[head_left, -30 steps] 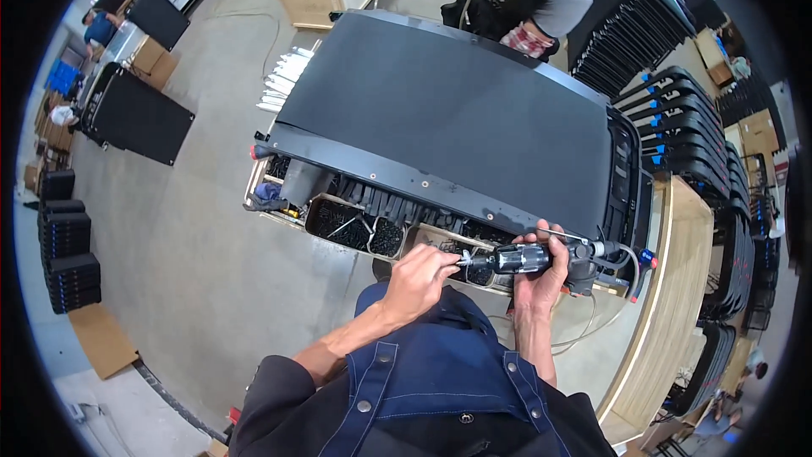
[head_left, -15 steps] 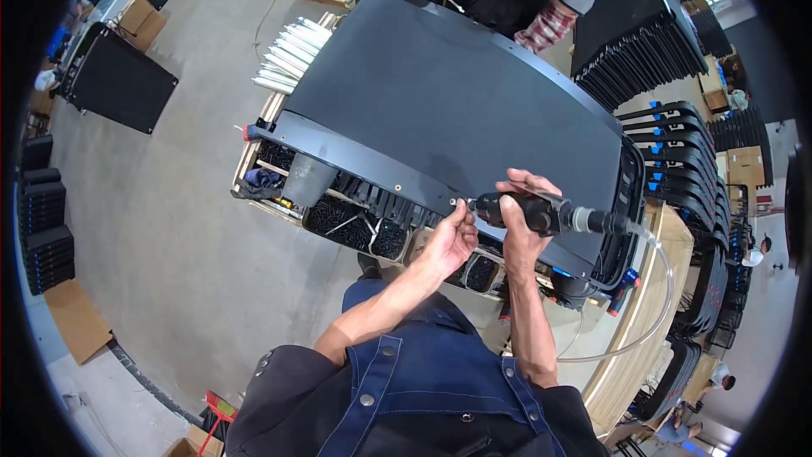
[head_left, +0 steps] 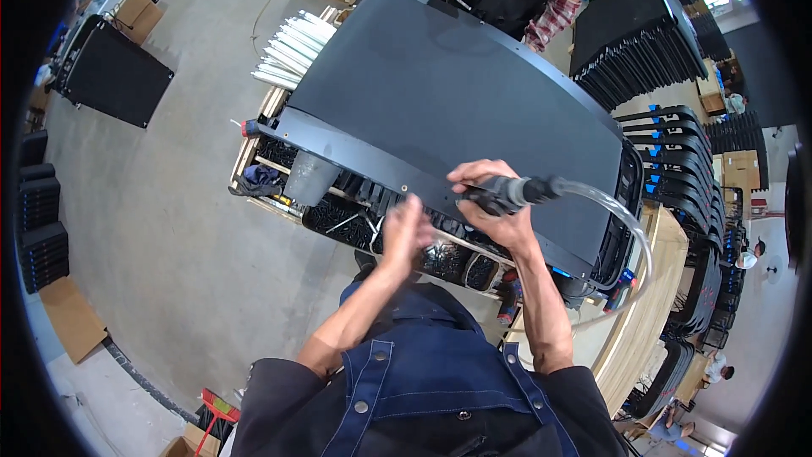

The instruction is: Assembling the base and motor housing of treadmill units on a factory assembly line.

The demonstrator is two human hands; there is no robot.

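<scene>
Head-worn fisheye view down onto dark panel (head_left: pixel 474 106)

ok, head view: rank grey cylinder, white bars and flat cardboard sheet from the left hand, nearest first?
From the left hand:
1. Grey cylinder: left and slightly forward.
2. White bars: farther off, forward-left.
3. Flat cardboard sheet: far left, near the picture's edge.

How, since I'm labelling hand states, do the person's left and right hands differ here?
The left hand is blurred, while the right hand looks sharper. The right hand is wrapped around a dark tool with a clear hose; the left hand holds no such tool, though the blur hides whether it pinches something small. Both are bare and at the near edge of the dark panel.
</scene>
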